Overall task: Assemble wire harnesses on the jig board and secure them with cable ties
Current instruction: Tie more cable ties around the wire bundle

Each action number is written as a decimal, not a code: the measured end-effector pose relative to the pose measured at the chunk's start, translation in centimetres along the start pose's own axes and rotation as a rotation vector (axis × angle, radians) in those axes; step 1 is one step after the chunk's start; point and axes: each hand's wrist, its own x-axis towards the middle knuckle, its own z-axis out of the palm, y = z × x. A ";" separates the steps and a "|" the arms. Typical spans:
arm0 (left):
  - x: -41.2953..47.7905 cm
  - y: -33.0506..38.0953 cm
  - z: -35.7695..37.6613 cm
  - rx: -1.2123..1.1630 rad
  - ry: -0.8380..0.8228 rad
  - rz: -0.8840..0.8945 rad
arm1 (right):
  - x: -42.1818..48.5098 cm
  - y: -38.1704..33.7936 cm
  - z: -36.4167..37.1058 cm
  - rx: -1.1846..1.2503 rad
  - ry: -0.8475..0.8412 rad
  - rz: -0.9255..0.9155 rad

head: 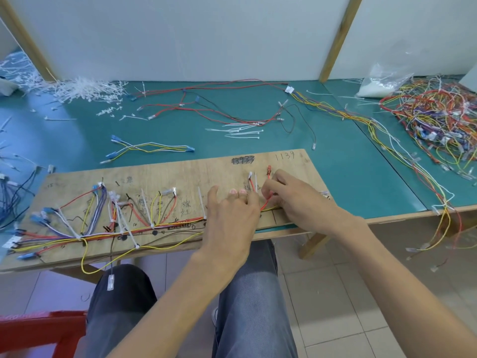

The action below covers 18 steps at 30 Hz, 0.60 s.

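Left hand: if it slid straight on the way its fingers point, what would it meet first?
Probably the red wire with the white terminal standing on the wooden jig board, just beyond the fingertips of the left hand. Depth is unclear, so it might only cross bare wood.

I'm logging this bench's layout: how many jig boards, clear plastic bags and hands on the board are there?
Jig board: 1
Clear plastic bag: 1
Hands on the board: 2, left hand, right hand pinching a red wire
Total: 4
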 end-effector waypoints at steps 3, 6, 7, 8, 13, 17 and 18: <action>-0.4 -0.2 -0.2 0.004 0.057 -0.005 | 0.0 0.2 0.1 0.048 0.023 0.006; -0.5 -0.3 0.3 -0.010 0.072 -0.001 | -0.1 0.1 0.0 0.172 0.090 0.038; -0.4 -0.2 0.5 -0.015 0.069 -0.001 | -0.1 0.0 0.0 0.249 0.113 0.080; -0.4 0.0 0.8 -0.020 0.063 -0.003 | 0.0 -0.2 -0.1 0.352 0.137 0.155; 0.0 0.4 1.1 0.007 0.058 -0.033 | 2.2 -0.6 -1.4 0.899 0.103 0.549; -0.1 0.4 1.2 -0.010 0.090 -0.059 | 2.7 -1.3 -0.4 0.960 0.367 0.611; 0.0 0.4 1.3 -0.014 0.103 -0.065 | 2.6 -1.5 0.1 0.956 0.427 0.615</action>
